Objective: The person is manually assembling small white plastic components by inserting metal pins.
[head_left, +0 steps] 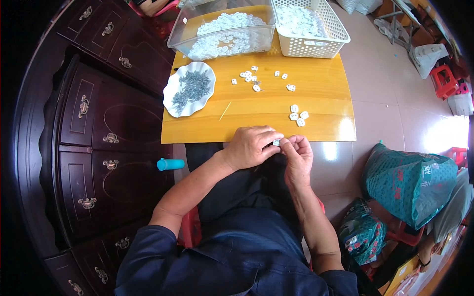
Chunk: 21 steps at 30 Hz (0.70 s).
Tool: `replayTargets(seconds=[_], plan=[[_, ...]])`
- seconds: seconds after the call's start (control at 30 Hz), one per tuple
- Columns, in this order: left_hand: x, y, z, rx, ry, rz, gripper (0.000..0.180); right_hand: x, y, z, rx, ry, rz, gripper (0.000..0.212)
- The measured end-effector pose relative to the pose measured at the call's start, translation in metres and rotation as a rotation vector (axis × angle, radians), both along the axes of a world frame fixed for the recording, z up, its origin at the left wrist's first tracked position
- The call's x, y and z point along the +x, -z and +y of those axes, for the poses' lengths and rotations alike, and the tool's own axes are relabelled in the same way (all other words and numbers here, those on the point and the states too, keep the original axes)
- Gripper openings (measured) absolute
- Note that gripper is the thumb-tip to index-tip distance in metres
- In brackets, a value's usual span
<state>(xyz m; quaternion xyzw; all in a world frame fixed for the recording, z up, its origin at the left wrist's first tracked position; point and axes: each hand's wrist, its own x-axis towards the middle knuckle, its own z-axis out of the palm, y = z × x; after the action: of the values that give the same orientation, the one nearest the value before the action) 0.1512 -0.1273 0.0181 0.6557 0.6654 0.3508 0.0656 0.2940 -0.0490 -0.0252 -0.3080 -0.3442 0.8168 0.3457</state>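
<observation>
Head view looks down on a seated person in a dark blue shirt [237, 256], both forearms reaching forward over the lap. Left hand [252, 147] and right hand [296, 155] meet at the near edge of the table, fingers pinched together on 1 small white part [276, 142], which sits between the fingertips and is mostly covered by them.

Just past the hands lies the yellow wooden table [326, 89]. Nearest on it is a cluster of 4 white parts [297, 115], right of centre. A thin pale stick [225, 111] lies left of them. Farther on, loose white parts [252, 76] are scattered across the middle. A white scalloped plate [174, 84] heaped with small grey metal pieces [191, 89] sits at the left edge.

At the far end stand a clear plastic bin [182, 37] filled with white parts and, touching it on the right, a white mesh basket [316, 47] also holding white parts.

Left of the table rises a dark wooden cabinet [98, 128], with a teal cylinder [170, 164] beside it. On the floor to the right sit 2 green bags [410, 182].
</observation>
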Motion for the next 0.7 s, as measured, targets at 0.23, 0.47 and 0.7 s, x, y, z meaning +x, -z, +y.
replayTargets(seconds=[0.23, 0.47, 0.7], plan=[[-0.001, 0.001, -0.001, -0.014, -0.005, -0.001, 0.023, 0.0, -0.001, 0.0, 0.012, -0.012, -0.004, 0.012], [0.0, 0.001, 0.002, 0.036, -0.01, -0.009, 0.022, 0.0, 0.001, 0.0, 0.016, -0.011, 0.002, 0.012], [-0.001, -0.006, 0.001, -0.035, -0.014, -0.134, 0.025, 0.0, 0.004, 0.002, 0.043, 0.03, 0.016, 0.012]])
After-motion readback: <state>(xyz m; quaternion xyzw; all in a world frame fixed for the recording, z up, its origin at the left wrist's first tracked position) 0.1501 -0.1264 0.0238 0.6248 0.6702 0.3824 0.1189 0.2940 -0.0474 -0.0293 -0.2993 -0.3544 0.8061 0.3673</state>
